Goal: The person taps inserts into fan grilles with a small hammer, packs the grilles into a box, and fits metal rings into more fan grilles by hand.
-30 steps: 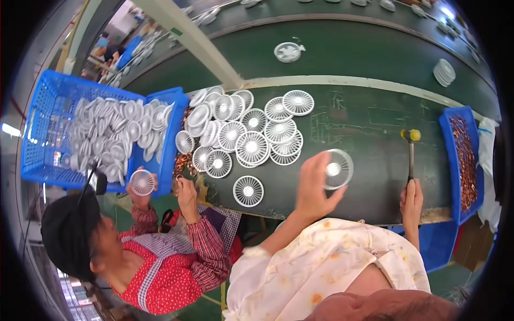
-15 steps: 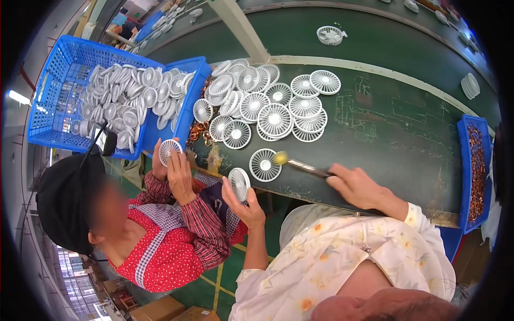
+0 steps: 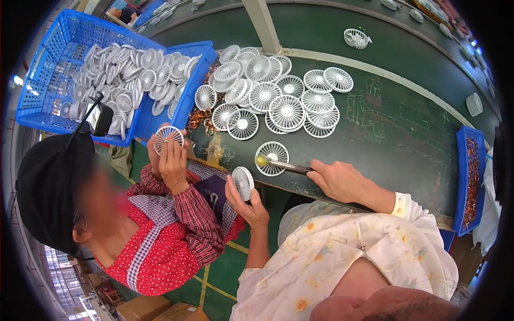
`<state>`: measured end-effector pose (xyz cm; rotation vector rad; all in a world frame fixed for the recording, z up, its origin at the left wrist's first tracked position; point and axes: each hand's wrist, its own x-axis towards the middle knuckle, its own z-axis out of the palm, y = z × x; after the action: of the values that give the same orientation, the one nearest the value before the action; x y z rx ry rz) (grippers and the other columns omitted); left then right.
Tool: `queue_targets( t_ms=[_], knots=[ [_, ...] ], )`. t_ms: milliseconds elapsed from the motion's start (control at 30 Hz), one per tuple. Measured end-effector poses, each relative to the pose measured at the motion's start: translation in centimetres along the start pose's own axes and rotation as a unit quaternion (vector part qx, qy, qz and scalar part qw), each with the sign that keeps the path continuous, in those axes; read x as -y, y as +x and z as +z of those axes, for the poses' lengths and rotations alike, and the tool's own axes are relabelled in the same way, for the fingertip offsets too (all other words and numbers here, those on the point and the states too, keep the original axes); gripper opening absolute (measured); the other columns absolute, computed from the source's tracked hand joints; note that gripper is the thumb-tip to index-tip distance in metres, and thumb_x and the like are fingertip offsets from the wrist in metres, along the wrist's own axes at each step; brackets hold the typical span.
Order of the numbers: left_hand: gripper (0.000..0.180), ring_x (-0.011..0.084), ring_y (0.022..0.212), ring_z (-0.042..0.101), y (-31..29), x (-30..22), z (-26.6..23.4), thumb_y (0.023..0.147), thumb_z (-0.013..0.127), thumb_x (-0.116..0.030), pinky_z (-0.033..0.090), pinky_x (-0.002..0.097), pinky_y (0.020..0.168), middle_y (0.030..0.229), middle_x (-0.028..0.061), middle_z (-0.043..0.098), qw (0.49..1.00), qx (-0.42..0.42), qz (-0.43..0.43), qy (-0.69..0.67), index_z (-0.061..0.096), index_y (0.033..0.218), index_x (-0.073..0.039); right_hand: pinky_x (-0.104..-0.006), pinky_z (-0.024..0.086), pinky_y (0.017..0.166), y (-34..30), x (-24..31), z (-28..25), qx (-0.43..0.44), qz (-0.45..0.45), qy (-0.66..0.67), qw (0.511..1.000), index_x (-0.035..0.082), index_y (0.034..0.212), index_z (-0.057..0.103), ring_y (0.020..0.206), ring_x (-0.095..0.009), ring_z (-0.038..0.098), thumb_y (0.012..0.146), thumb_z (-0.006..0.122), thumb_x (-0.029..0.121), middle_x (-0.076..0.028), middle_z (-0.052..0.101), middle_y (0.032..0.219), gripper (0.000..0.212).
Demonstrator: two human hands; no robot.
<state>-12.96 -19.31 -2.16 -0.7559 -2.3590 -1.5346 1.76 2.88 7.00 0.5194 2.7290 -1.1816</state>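
While the left hand (image 3: 251, 206) pinched a small white round fan grille (image 3: 243, 183) by its rim, thumb on one side and fingers curled behind, the piece stood on edge low in the middle of the frame, just off the near edge of the tabletop (image 3: 396, 128).

Right hand (image 3: 337, 179): closed around the dark handle of a yellow-tipped tool (image 3: 284, 166), the tip touching a second grille (image 3: 271, 158) that lay flat on the tabletop at frame centre.

Grilles, loose lot (image 3: 278, 99): white, slotted, overlapping in a heap in the upper middle of the frame. A further heap filled a blue crate (image 3: 40, 80) at upper left.

Handling, as judged: thin moulded plastic, very light, fairly stiff at the rim but with fine spokes that would likely snap or bend under pressure. Best taken by the outer rim or the solid hub, not through the slots.

Other items: a long blue tray (image 3: 471, 182) of small copper-coloured parts at the right edge; more copper-coloured rings (image 3: 201, 119) beside the crate; one grille housing (image 3: 357, 38) apart at the top.

Co-worker in a red dotted top and black cap, at lower left: both hands (image 3: 172, 163) held another grille (image 3: 168, 138) up at the tabletop edge.
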Motion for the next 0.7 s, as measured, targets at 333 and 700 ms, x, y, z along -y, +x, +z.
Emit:
queue_targets(
  t_ms=[333,700],
  knots=[
    [0.078,0.0468,0.13,0.047,-0.3,-4.9,3.9,0.082,0.068,-0.029,0.037,0.0533,0.111,0.144,0.0307,0.046,0.979,0.12,0.158,-0.051,0.045,0.147,0.009,-0.0611,0.05,0.072,-11.4,-5.6,-3.1,-0.078,0.184,-0.032,0.979,0.006,0.102,0.055,0.078,-0.053,0.063,0.106,0.05,0.035,-0.027,0.066,0.077,0.03],
    [0.076,0.045,0.127,0.048,-2.1,-12.7,14.0,0.084,0.07,-0.034,0.038,0.0529,0.109,0.142,0.0305,0.048,0.884,0.313,0.284,-0.199,0.049,0.143,0.007,-0.0487,0.042,0.059,-20.8,-6.9,-1.9,-0.445,0.234,0.178,0.846,0.004,0.097,0.048,0.066,-0.049,0.053,0.108,0.05,0.029,-0.022,0.053,0.069,0.027]
  ],
)
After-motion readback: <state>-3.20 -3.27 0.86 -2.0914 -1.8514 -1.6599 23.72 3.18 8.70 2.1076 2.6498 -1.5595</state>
